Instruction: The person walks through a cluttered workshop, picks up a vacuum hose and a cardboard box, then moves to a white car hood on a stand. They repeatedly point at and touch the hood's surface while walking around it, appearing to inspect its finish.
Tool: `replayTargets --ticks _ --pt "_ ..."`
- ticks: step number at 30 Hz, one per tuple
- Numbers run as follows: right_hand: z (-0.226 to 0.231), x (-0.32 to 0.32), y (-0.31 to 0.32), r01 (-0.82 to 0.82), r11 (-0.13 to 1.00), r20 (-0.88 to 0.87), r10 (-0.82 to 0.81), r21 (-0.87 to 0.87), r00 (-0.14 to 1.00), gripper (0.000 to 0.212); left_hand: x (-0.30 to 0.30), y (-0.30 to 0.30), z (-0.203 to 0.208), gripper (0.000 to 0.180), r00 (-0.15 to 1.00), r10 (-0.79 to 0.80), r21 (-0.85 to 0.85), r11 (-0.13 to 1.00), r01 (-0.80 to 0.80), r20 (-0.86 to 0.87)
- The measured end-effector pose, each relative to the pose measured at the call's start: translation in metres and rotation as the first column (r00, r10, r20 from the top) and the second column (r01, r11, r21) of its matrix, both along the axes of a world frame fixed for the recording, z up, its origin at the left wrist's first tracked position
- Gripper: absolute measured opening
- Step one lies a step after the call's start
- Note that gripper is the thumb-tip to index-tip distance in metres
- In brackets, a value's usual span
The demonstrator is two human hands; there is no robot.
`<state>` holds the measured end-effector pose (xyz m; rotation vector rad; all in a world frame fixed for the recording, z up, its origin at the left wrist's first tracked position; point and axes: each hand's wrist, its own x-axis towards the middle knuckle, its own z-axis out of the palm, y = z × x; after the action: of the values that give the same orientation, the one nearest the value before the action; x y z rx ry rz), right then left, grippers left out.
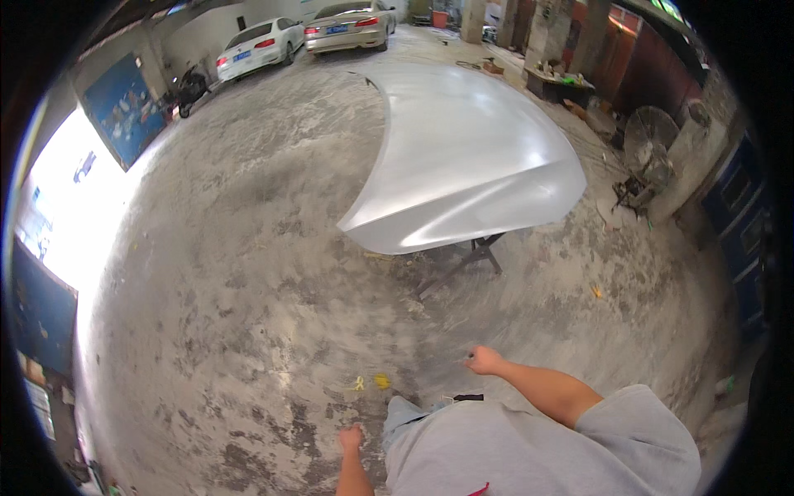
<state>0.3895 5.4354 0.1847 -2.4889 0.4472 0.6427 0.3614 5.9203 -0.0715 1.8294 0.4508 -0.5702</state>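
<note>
A silver car hood (463,149) rests on a dark folding stand (463,266) in front of me, its curved edge facing my side. My right hand (485,360) is held out ahead of my body, apart from the hood, with its fingers closed. Something small and dark shows at the fingertips, too small to name. Low beside my leg hangs my left hand (351,436), touching nothing that I can see. Its fingers point down and are mostly hidden.
Two parked cars, one white (258,48) and one beige (349,26), stand at the back. A scooter (192,89) is near a blue door panel (124,109). On the right are a large fan (650,136) and a cluttered bench (559,85). Yellow scraps (381,381) lie on the floor.
</note>
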Motion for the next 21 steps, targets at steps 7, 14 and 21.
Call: replayTargets --ticks 7,14,21 --pt "-0.078 -0.164 -0.078 0.394 0.919 0.005 -0.394 -0.011 0.919 0.036 -0.031 -0.081 0.079 0.028 0.977 0.07 0.092 0.994 -0.052 -0.204" --pt "-0.105 -0.366 -0.107 0.789 0.614 -0.366 -0.726 0.036 0.582 0.026 -0.042 -0.112 0.098 0.022 0.95 -0.062 0.136 0.985 0.108 -0.306" --pt "-0.118 -0.421 -0.09 0.948 0.28 -0.388 -0.865 0.151 0.318 0.026 -0.01 -0.158 0.114 0.029 0.89 -0.415 0.451 0.768 0.455 -0.19"
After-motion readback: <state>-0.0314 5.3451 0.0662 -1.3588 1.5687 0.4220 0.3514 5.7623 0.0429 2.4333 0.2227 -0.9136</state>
